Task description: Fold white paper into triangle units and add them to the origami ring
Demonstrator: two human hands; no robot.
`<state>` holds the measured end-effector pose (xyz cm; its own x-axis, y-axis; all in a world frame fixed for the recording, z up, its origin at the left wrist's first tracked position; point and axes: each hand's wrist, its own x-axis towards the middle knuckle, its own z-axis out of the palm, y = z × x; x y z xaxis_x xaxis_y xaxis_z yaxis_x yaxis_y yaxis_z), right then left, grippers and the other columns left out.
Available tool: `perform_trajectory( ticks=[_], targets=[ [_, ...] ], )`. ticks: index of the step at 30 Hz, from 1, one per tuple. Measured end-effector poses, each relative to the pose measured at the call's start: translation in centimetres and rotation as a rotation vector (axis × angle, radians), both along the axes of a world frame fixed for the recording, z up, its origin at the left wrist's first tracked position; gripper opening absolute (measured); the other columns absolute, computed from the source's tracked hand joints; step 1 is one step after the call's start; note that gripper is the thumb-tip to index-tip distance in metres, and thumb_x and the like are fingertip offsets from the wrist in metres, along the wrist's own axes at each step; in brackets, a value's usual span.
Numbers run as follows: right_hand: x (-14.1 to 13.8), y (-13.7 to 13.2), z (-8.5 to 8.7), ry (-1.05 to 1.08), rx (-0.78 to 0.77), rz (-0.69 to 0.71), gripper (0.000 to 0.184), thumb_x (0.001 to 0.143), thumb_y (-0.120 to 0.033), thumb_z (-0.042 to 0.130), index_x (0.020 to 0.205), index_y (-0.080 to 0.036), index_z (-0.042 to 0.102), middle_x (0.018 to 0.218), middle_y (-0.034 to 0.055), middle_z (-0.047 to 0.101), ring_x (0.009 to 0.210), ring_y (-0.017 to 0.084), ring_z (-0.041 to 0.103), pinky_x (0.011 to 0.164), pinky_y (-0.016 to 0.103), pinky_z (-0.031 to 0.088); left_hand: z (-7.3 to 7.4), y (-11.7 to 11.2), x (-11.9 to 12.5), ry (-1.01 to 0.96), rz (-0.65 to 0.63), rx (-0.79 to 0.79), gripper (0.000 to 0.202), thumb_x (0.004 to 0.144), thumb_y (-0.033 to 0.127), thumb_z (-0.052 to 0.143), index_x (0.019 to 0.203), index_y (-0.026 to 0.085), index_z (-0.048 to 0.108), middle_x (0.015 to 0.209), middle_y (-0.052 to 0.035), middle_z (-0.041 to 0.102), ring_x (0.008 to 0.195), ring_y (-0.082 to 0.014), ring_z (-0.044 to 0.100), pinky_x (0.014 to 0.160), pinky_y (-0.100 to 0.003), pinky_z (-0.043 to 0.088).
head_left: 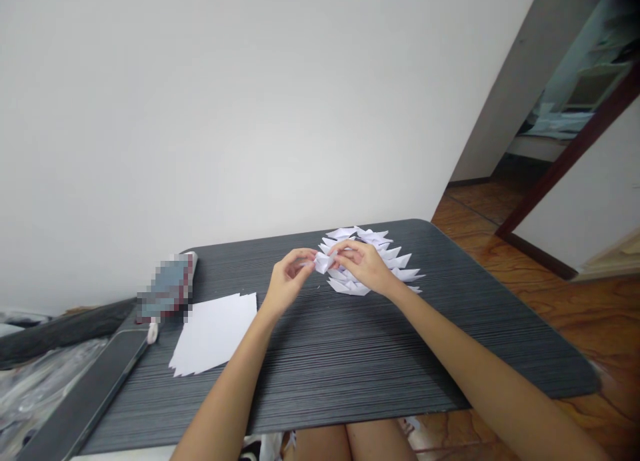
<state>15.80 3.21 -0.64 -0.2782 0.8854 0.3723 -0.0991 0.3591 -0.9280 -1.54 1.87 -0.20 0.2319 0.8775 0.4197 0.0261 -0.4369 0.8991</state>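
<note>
Between my two hands, above the middle of the table, is a small folded white paper boat (324, 262). My left hand (294, 274) pinches its left end between thumb and fingers. On the other side, my right hand (364, 264) grips the right end with thumb and forefinger. Several folded paper boats (349, 286) lie in rows on the table just behind and beneath my right hand, which hides some of them. To the left of my left forearm rests a fanned stack of white paper sheets (215, 334).
The dark wood-grain table (350, 374) has rounded corners and stands against a white wall (250, 114). A blurred-out packet (167, 284) lies at its left edge, near a dark flat panel (85, 394). Beyond the right edge are a wooden floor (500, 274) and a doorway.
</note>
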Motion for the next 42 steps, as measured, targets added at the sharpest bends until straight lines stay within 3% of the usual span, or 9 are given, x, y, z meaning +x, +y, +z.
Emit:
perform_trajectory(
  ticks=[5, 9, 12, 18, 22, 27, 30, 36, 42],
  targets=[
    [0.1, -0.2, -0.2, -0.094, -0.012, 0.084, 0.014, 0.071, -0.027, 0.059, 0.077, -0.015, 0.054, 0.068, 0.0014, 0.060, 0.062, 0.012, 0.060, 0.065, 0.029, 0.050, 0.1, 0.2, -0.5, 0.045, 0.086, -0.136, 0.021, 0.072, 0.033, 0.058, 0.079, 0.013, 0.059, 0.082, -0.0065, 0.063, 0.075, -0.0148, 0.058, 0.068, -0.027, 0.046],
    [-0.2, -1.0, -0.2, -0.199, -0.037, 0.251, 0.014, 0.074, -0.026, 0.056, 0.080, -0.014, 0.054, 0.061, 0.0006, 0.059, 0.058, 0.012, 0.060, 0.059, 0.027, 0.049, 0.5, 0.2, -1.3, 0.264, -0.069, -0.298, 0.024, 0.067, 0.032, 0.062, 0.080, 0.012, 0.062, 0.072, -0.0052, 0.064, 0.060, -0.0125, 0.056, 0.054, -0.023, 0.043],
    [-0.5, -1.4, -0.3, -0.239, -0.052, 0.289, 0.014, 0.076, -0.026, 0.054, 0.081, -0.013, 0.054, 0.059, 0.0004, 0.059, 0.057, 0.011, 0.060, 0.058, 0.026, 0.049, 1.0, 0.1, -1.9, 0.361, -0.169, -0.340, 0.022, 0.066, 0.031, 0.062, 0.076, 0.011, 0.065, 0.066, -0.0045, 0.064, 0.055, -0.0116, 0.054, 0.051, -0.022, 0.040],
    [-0.7, -1.3, -0.7, -0.216, -0.064, 0.284, 0.013, 0.075, -0.025, 0.054, 0.081, -0.014, 0.052, 0.063, 0.0017, 0.060, 0.062, 0.013, 0.063, 0.062, 0.027, 0.050, 1.4, 0.1, -2.6, 0.412, -0.212, -0.376, 0.021, 0.066, 0.029, 0.061, 0.076, 0.012, 0.065, 0.064, -0.0036, 0.063, 0.055, -0.0111, 0.052, 0.052, -0.022, 0.038],
    [-0.7, -1.6, -0.6, -0.314, -0.026, 0.334, 0.010, 0.077, -0.022, 0.050, 0.082, -0.014, 0.051, 0.060, 0.0005, 0.059, 0.058, 0.012, 0.061, 0.058, 0.025, 0.048, 1.2, 0.3, -2.6, 0.440, -0.194, -0.391, 0.016, 0.065, 0.027, 0.060, 0.067, 0.011, 0.062, 0.056, -0.0005, 0.058, 0.049, -0.0083, 0.047, 0.049, -0.020, 0.035],
    [-0.6, -2.1, 0.2, -0.545, 0.195, 0.223, 0.005, 0.074, -0.017, 0.052, 0.076, -0.015, 0.056, 0.057, -0.0014, 0.054, 0.049, 0.009, 0.051, 0.049, 0.020, 0.039, 1.0, 0.2, -2.3, 0.499, -0.153, -0.336, 0.016, 0.065, 0.026, 0.060, 0.064, 0.011, 0.062, 0.052, 0.0007, 0.056, 0.045, -0.0076, 0.044, 0.044, -0.019, 0.032],
    [-0.5, -2.0, 0.3, -0.568, 0.262, 0.140, 0.005, 0.073, -0.017, 0.053, 0.073, -0.015, 0.058, 0.061, -0.0008, 0.056, 0.050, 0.008, 0.048, 0.049, 0.019, 0.037, 1.0, 0.3, -2.2, 0.471, -0.121, -0.318, 0.019, 0.066, 0.029, 0.060, 0.067, 0.011, 0.063, 0.056, -0.0010, 0.059, 0.049, -0.0094, 0.050, 0.048, -0.020, 0.037],
    [0.0, -1.1, 0.4, -0.439, 0.081, 0.042, 0.008, 0.073, -0.020, 0.053, 0.074, -0.013, 0.056, 0.056, -0.0022, 0.053, 0.049, 0.008, 0.049, 0.050, 0.020, 0.038, 1.2, 0.7, -2.5, 0.287, 0.073, -0.317, 0.036, 0.074, 0.040, 0.051, 0.086, 0.009, 0.063, 0.077, -0.0087, 0.067, 0.065, -0.0158, 0.060, 0.060, -0.026, 0.047],
    [0.8, 0.0, 0.8, -0.192, -0.085, -0.033, 0.014, 0.068, -0.025, 0.058, 0.072, -0.013, 0.052, 0.051, -0.0040, 0.050, 0.043, 0.007, 0.047, 0.045, 0.020, 0.037, 1.5, 0.3, -2.1, 0.132, 0.062, -0.221, 0.037, 0.076, 0.040, 0.050, 0.091, 0.007, 0.060, 0.070, -0.0095, 0.067, 0.064, -0.0173, 0.063, 0.061, -0.029, 0.049]
  ],
)
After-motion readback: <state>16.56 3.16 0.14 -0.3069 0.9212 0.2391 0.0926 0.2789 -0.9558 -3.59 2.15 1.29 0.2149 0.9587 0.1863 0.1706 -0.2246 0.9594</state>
